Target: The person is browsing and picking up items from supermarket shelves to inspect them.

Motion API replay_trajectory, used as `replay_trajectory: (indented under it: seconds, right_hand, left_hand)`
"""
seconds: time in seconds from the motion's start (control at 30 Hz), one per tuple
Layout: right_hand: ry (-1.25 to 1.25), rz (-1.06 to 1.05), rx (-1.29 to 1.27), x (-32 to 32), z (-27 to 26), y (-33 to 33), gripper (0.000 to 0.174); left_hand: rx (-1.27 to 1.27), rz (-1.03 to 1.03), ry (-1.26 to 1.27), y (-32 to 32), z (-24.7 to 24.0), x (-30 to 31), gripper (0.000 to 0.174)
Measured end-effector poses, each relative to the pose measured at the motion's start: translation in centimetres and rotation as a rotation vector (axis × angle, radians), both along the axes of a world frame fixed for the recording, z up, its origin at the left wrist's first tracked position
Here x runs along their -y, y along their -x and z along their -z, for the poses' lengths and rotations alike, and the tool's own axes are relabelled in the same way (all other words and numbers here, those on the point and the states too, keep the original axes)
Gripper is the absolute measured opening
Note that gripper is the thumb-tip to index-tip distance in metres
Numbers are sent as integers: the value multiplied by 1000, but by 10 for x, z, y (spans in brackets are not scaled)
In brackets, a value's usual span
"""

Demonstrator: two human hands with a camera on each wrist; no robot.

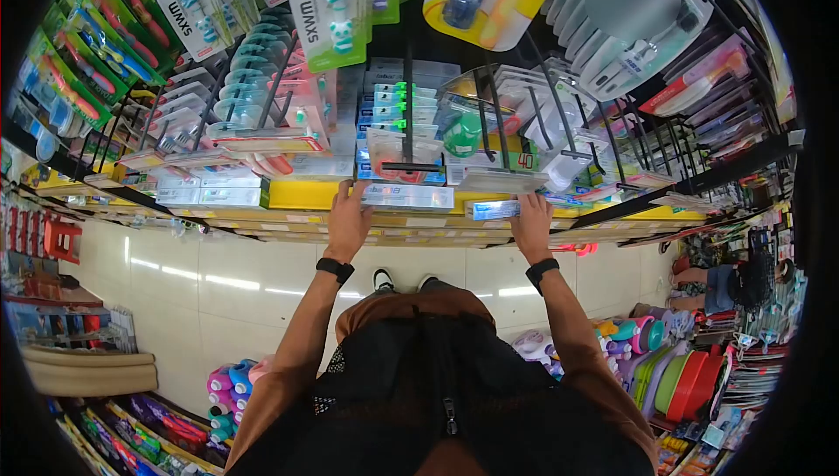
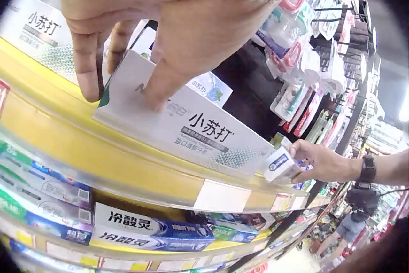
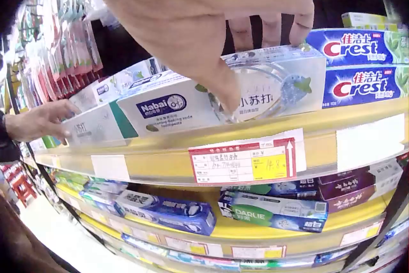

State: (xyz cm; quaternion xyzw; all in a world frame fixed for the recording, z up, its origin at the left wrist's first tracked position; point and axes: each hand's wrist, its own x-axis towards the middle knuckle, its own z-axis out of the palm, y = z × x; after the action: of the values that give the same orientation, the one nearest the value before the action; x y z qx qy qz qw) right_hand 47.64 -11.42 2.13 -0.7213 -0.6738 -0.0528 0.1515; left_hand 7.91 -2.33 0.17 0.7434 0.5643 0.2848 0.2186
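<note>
My left hand is at the shelf edge, gripping the left end of a white toothpaste box. The thumb presses the box's front face while the fingers curl round its end. To the right, my right hand pinches another toothpaste box, white with a blue Nabai logo. Its thumb lies on the front and its fingers reach over the top to the back. The two boxes are close together along the yellow shelf. Part of each box is hidden behind the hand on it.
Crest boxes are stacked right of my right hand. Toothbrush packs hang on metal hooks above the shelf. A price tag lines the shelf edge, with more toothpaste boxes on the shelf below. Colourful bottles stand behind me.
</note>
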Motion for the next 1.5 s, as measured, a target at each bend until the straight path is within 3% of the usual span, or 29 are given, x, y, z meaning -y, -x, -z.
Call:
replay_trajectory:
  seconds: [0.23, 0.4, 0.6, 0.67, 0.77, 0.8, 0.83, 0.9, 1.0, 1.1, 1.27, 1.33, 1.47, 1.5]
  right_hand:
    - [-103, 23, -182, 67, -52, 15, 49]
    - [-3, 93, -486, 122, -46, 12, 44]
    - [-32, 94, -567, 139, -52, 12, 44]
    - [-13, 91, -590, 142, -50, 10, 44]
    - [-28, 60, -595, 138, -45, 13, 44]
    - [-31, 46, -605, 136, -43, 15, 42]
    - [-26, 30, -612, 132, -43, 18, 42]
    - [-21, -42, -543, 125, -40, 26, 41]
    - [-11, -173, -475, 103, -51, 40, 43]
    - [-10, -282, -462, 82, -60, 57, 43]
    - [-117, -321, -664, 52, -90, 82, 41]
    - [-36, -391, -713, 40, -84, 74, 41]
    - [31, -496, -725, 32, -92, 90, 39]
    - [8, -518, -706, 29, -92, 98, 37]
  left_hand:
    - [-41, 37, -46, -24, -4, 9, 62]
    - [16, 101, -81, -111, 10, 28, 61]
    - [94, 40, -91, -179, 2, 42, 54]
    - [378, -15, -71, -174, -15, 58, 54]
    - [261, 91, -30, -142, 10, 81, 62]
    - [274, 157, 218, -130, 10, 88, 61]
    - [269, 139, 215, -124, 0, 99, 61]
    - [431, 356, 541, -111, -24, 123, 55]
    - [510, 298, 390, -121, -56, 152, 51]
    - [461, 133, 234, -109, -50, 149, 49]
    - [675, -1, 324, -67, -64, 140, 46]
    - [821, -3, 338, -51, -68, 136, 48]
    - [888, -1, 342, -24, -64, 134, 50]
    - [787, -9, 306, -19, -64, 130, 49]
